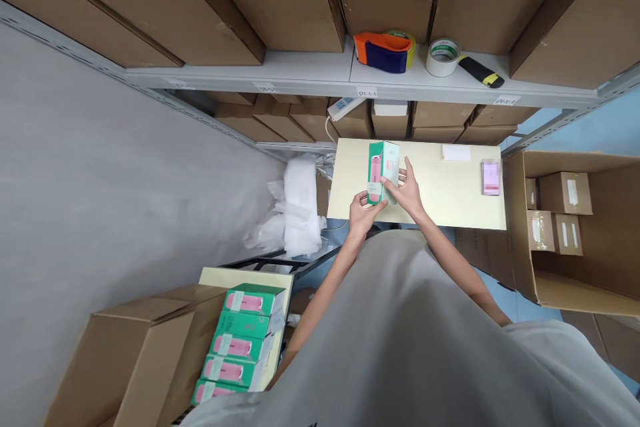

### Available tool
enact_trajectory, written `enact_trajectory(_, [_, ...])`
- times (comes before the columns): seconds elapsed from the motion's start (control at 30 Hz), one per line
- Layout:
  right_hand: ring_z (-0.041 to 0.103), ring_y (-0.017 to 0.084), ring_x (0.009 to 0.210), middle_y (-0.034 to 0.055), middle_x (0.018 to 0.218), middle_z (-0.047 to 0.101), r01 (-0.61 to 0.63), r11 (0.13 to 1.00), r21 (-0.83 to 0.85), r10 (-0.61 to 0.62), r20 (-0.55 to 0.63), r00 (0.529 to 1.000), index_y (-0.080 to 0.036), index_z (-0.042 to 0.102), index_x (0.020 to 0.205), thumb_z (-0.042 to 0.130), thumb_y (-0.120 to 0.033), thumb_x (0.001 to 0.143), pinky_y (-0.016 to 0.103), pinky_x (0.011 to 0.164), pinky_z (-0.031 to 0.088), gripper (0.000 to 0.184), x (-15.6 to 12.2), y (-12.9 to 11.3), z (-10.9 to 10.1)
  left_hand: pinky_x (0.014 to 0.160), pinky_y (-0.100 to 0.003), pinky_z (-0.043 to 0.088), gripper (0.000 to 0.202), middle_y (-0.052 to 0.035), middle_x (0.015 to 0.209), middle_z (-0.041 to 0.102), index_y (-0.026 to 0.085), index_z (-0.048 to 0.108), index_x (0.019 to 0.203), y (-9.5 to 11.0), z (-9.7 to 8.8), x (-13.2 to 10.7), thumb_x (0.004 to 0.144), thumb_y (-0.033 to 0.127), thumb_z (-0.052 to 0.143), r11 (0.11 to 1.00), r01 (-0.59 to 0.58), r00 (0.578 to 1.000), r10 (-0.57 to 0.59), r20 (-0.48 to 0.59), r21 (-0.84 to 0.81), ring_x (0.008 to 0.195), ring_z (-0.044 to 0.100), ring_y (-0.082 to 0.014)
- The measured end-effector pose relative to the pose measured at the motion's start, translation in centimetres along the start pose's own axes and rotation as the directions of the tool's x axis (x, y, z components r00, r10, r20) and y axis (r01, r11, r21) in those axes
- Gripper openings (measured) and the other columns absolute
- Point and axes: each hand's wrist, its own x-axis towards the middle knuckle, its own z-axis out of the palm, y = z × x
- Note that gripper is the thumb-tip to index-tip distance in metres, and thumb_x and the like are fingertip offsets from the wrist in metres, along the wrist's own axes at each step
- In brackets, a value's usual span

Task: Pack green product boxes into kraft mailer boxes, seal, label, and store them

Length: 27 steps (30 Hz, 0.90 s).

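A green and white product box (pixel 383 173), printed with a pink bottle-shaped item, is held upright, tilted a little, over the cream-coloured tabletop (pixel 450 207). My left hand (pixel 365 215) grips its bottom end, fingers at the lower left corner and thumb along the lower edge. On the box's right side lies my right hand (pixel 407 190), its thumb pressed against the printed face and its index finger stretched upward. The right hand's other fingers are partly hidden at the box's edge.
Several similar green boxes (pixel 233 347) stand at lower left beside an open carton (pixel 145 347). White packing foam (pixel 301 207) is left of the table. A phone (pixel 491 178) and white card (pixel 456 152) lie rightward. A large carton (pixel 575 280) holds small boxes. Tape (pixel 443 58) sits on the shelf.
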Motion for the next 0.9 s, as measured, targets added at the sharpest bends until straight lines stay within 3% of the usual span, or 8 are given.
enact_trajectory(0.13, [0.078,0.039,0.135,0.0192,0.155,0.073,-0.043,0.998,-0.05,0.04,-0.05,0.998,-0.026,0.026,0.189,0.089,-0.071,0.082,0.059,0.121,0.063,0.132,0.7,1.0,-0.3,0.103,-0.042,0.07,0.085,-0.0162,0.137,0.075,0.02,0.069,0.125,0.0,0.6,-0.4,0.054,0.029,0.115,0.986,-0.128,0.992,0.126,0.022,0.112,0.125,0.078,-0.0304])
enact_trajectory(0.2, [0.079,0.037,0.132,0.0199,0.153,0.074,-0.075,0.997,0.012,0.076,-0.041,0.996,-0.023,0.025,0.189,0.086,-0.069,0.084,0.056,0.119,0.064,0.13,1.2,1.7,-1.0,0.104,-0.042,0.07,0.077,-0.0163,0.142,0.073,0.02,0.071,0.122,0.2,0.5,-0.3,0.06,0.033,0.114,0.985,-0.145,0.987,0.138,0.078,0.093,0.133,0.075,-0.0319])
enact_trajectory(0.33, [0.079,0.033,0.129,0.0183,0.149,0.075,-0.163,0.974,0.158,0.158,0.047,0.986,-0.024,0.028,0.188,0.083,-0.067,0.084,0.051,0.113,0.067,0.125,1.7,3.0,-2.4,0.109,-0.051,0.07,0.058,-0.0178,0.145,0.075,0.02,0.075,0.121,0.6,-0.3,0.5,0.077,0.04,0.107,0.992,0.103,0.978,-0.086,0.19,-0.078,0.135,0.077,-0.0342])
enact_trajectory(0.43, [0.079,0.033,0.13,0.016,0.147,0.077,-0.192,0.961,0.2,0.173,0.108,0.979,-0.027,0.03,0.188,0.083,-0.064,0.085,0.052,0.115,0.067,0.121,1.6,3.4,-3.0,0.117,-0.057,0.067,0.065,-0.0178,0.139,0.08,0.019,0.076,0.129,0.5,-0.9,1.0,0.075,0.033,0.109,0.959,0.242,0.934,-0.188,0.302,-0.15,0.131,0.079,-0.034])
enact_trajectory(0.53, [0.077,0.035,0.135,0.0164,0.151,0.076,-0.137,0.974,0.179,0.109,0.155,0.982,-0.028,0.03,0.188,0.082,-0.063,0.087,0.056,0.121,0.063,0.119,1.6,3.4,-3.2,0.123,-0.059,0.063,0.074,-0.0167,0.133,0.085,0.018,0.078,0.132,0.1,-1.0,1.2,0.068,0.031,0.112,0.949,0.263,0.918,-0.192,0.348,-0.171,0.126,0.082,-0.0328])
enact_trajectory(0.7, [0.064,0.042,0.157,0.0201,0.176,0.057,-0.002,0.999,-0.048,0.007,0.104,0.995,-0.031,0.027,0.19,0.081,-0.065,0.088,0.065,0.129,0.055,0.12,2.4,2.2,-3.6,0.124,-0.06,0.062,0.087,-0.0181,0.133,0.085,0.017,0.076,0.136,-1.1,-0.5,1.4,0.061,0.038,0.115,0.975,0.175,0.959,-0.138,0.247,-0.135,0.126,0.083,-0.034])
enact_trajectory(0.8, [0.066,0.045,0.153,0.0212,0.182,0.048,0.053,0.976,-0.212,-0.039,0.072,0.997,-0.032,0.028,0.189,0.078,-0.063,0.092,0.068,0.126,0.057,0.114,3.6,0.6,-3.7,0.124,-0.059,0.062,0.087,-0.0197,0.137,0.083,0.016,0.075,0.136,-1.6,0.3,1.6,0.061,0.038,0.115,0.998,0.05,0.991,-0.046,0.123,-0.029,0.132,0.08,-0.036])
enact_trajectory(0.9, [0.072,0.044,0.141,0.022,0.173,0.056,0.064,0.936,-0.346,-0.041,0.074,0.996,-0.031,0.036,0.185,0.077,-0.065,0.096,0.07,0.123,0.059,0.104,4.9,-1.1,-3.3,0.12,-0.055,0.066,0.084,-0.0188,0.143,0.08,0.018,0.076,0.138,-1.6,1.2,1.3,0.065,0.035,0.113,0.986,-0.099,0.995,0.095,0.036,0.133,0.142,0.074,-0.0378])
